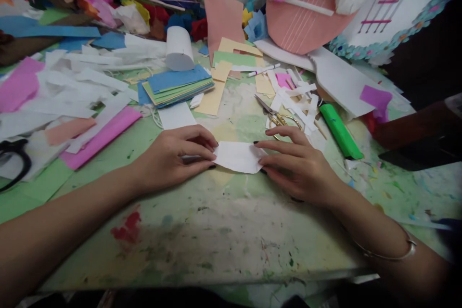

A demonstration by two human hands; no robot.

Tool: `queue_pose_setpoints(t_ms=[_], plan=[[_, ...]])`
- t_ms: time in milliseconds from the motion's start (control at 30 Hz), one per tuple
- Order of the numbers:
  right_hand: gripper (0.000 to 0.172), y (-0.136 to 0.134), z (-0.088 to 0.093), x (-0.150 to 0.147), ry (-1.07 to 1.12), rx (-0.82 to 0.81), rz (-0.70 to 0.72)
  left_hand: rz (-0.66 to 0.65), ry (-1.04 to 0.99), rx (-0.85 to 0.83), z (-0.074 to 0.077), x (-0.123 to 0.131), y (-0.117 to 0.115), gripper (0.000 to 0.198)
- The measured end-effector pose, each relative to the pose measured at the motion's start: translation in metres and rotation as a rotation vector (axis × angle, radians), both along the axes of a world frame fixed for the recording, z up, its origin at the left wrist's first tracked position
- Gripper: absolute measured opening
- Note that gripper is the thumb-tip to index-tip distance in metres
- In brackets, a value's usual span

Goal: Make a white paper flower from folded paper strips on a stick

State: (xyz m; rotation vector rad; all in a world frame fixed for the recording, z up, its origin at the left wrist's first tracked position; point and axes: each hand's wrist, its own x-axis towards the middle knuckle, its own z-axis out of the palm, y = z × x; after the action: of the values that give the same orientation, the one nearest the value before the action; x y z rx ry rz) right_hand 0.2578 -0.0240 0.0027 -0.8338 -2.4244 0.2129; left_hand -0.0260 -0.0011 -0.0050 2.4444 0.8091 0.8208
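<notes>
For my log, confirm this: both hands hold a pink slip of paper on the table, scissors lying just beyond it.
Not pink: the head view shows the slip of paper is white. Left hand and right hand do hold it on the table, scissors just beyond.

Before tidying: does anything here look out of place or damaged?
White paper scraps lie strewn over the left of the table, whose top is paint-smeared, and gold-handled scissors lie partly under strips near the right hand.

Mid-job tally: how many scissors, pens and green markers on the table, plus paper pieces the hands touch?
Scissors: 2, gold-handled scissors and black-handled scissors
Pen: 1
Green marker: 1
Paper piece touched by left hand and right hand: 1
Total: 5
</notes>
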Motion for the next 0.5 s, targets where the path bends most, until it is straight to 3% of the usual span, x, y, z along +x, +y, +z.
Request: queue_pose_setpoints(t_ms=[300,500], plan=[[0.012,-0.0036,0.0031,-0.0022,-0.011,-0.027,-0.054,0.014,0.026,-0.023,-0.0001,0.0002,-0.0019,0.013],[0.011,-0.0042,0.0007,-0.0038,0.036,-0.218,-0.067,-0.02,0.044,-0.095,0.0024,-0.0013,0.0014,0.013]])
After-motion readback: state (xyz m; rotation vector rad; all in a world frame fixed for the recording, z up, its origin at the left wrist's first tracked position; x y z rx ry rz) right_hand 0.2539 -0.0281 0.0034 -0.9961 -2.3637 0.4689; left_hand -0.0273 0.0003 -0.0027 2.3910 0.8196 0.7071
